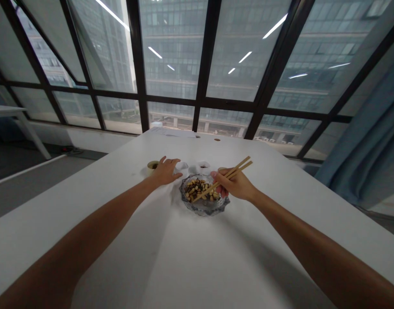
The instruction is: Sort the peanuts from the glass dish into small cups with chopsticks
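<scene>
Head view: the left hand (pixel 165 171) is open beside a round yellowish cup (pixel 150 168); a scalloped clear-glass bowl (pixel 206 208) holds pale and dark morsels (pixel 192 188); at its right rim, the right hand (pixel 234 185) grips tan wooden chopsticks (pixel 238 166), best kept tips-aligned.

In front of you there is a wall of windows (pixel 242 86) with dark frames (pixel 139 64), and through it you can see a large building (pixel 338 30). Several bright strips of light (pixel 274 26) are reflected there. On your left side, one window sash (pixel 57 30) stands tilted open. Lower down, you see a second white table (pixel 7 111) and dark cables (pixel 71 150) lying on the floor (pixel 55 167). On your right side hangs a blue curtain (pixel 367 141). At the far end of your own white tabletop (pixel 184 257) lie some white papers (pixel 171 132), with a small white object (pixel 156 124) near them, and also a brown round piece (pixel 217 140), too small to identify
</scene>
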`<state>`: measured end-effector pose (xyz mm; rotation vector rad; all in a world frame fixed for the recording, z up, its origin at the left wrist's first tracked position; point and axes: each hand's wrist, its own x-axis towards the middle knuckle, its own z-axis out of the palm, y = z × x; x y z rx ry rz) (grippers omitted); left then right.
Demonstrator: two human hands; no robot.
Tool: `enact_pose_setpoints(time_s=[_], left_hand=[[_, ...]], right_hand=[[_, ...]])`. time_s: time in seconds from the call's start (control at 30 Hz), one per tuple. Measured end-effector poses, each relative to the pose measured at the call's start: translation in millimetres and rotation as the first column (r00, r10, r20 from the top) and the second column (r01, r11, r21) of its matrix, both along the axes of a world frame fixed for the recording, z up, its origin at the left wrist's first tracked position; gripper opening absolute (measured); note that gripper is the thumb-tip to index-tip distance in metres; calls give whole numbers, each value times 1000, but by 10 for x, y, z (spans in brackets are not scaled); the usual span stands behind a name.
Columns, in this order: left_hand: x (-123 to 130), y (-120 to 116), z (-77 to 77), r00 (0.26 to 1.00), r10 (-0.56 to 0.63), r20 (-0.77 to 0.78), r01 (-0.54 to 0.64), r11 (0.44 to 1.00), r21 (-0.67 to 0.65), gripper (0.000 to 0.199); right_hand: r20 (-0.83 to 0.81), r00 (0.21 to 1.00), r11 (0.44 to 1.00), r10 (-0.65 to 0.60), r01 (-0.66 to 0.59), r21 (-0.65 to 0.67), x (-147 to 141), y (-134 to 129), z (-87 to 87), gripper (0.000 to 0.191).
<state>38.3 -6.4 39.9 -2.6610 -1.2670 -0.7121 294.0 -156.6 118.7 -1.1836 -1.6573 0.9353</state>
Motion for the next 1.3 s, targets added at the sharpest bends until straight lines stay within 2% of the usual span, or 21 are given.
enact_pose_setpoints(time_s=[0.07,0.17,0.3,0.37,0.67,0.8,0.93,1.1,1.2,1.3], left_hand=[[-61,-75,14,1000,10,0,-10,999,34,52],[-165,-161,11,999,38,21,-40,996,82,47],[-301,-207,-54,994,75,77,-83,991,103,43],[-359,-227,-93,990,92,107,-105,987,119,41],[-472,-270,-180,942,202,268,-245,960,137,50],[-476,-247,-212,923,250,292,-288,953,96,51],[-471,-245,-225,907,270,322,-307,949,69,57],[-465,-272,-214,902,272,335,-318,944,91,59],[-470,-274,-217,905,276,323,-322,942,98,57],[-483,-248,-243,895,285,344,-337,936,102,60]], right_hand=[[20,1000,1000,-9,9,23,29,1,-81,47],[-2,993,987,-116,116,112,134,63,-181,51],[-98,964,946,-245,260,192,241,90,-207,57],[-119,956,933,-269,289,212,239,63,-199,59],[146,969,940,-198,146,310,207,42,-262,49],[160,966,942,-201,146,303,229,51,-283,49],[-10,967,930,-254,247,271,249,33,-283,54],[-268,898,900,-348,400,173,306,4,-304,62],[-406,830,886,-381,453,95,351,-10,-421,63],[-538,732,870,-418,494,-5,372,-38,-615,62]])
